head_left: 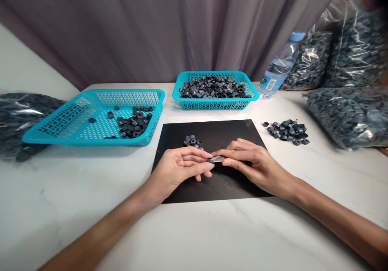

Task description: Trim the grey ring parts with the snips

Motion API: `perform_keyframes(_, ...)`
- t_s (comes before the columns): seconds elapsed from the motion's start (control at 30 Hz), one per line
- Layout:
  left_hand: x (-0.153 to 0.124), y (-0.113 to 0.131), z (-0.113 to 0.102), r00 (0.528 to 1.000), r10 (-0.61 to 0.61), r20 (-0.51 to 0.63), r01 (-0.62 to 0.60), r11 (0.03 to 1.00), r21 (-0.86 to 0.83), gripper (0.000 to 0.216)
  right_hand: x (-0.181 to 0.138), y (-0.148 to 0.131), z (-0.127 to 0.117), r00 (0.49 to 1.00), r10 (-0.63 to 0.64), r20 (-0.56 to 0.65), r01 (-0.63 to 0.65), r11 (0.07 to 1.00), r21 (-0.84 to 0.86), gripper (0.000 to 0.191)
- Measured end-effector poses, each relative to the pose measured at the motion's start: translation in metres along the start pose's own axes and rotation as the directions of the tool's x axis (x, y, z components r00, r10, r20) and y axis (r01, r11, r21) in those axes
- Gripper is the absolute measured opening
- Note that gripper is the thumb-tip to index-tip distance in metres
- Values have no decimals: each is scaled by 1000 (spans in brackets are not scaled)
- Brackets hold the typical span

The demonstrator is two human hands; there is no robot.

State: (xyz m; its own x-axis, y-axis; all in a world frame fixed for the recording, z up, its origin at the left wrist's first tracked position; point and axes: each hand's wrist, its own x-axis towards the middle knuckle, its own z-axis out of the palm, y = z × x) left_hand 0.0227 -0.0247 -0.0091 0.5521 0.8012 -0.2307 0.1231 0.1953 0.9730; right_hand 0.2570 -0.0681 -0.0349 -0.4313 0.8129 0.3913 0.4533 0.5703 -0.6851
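Over a black mat (pixel 182 190), my two hands meet near the middle. My left hand (pixel 180 166) pinches a small dark grey rubber-like ring (pixel 210 160) between thumb and fingertips; the fingers partly cover it. A small, shiny, flat blade-like piece (pixel 217 158) sits in the pinch of my right hand (pixel 257 159), its tip touching or very close to the ring. Just behind my left fingers, a little cluster of similar grey rings (pixel 192 141) lies on the mat.
At left stands a turquoise basket (pixel 91 141) with some rings; a fuller turquoise basket (pixel 212 106) is behind the mat. Loose rings (pixel 287 131) lie right of it. A water bottle (pixel 277 73) and bulging clear bags (pixel 348 117) stand right; another bag (pixel 18 121) lies far left.
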Motion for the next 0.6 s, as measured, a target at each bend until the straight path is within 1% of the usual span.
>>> perform_keyframes(0.37,0,2,2,1000,-13,-4,13,1000,7,18,0,0,0,1000,-6,0,6,1000,5,33)
perform_keyframes(0.6,0,0,1,1000,-8,0,8,1000,5,18,1,-1,0,1000,0,0,0,1000,4,30)
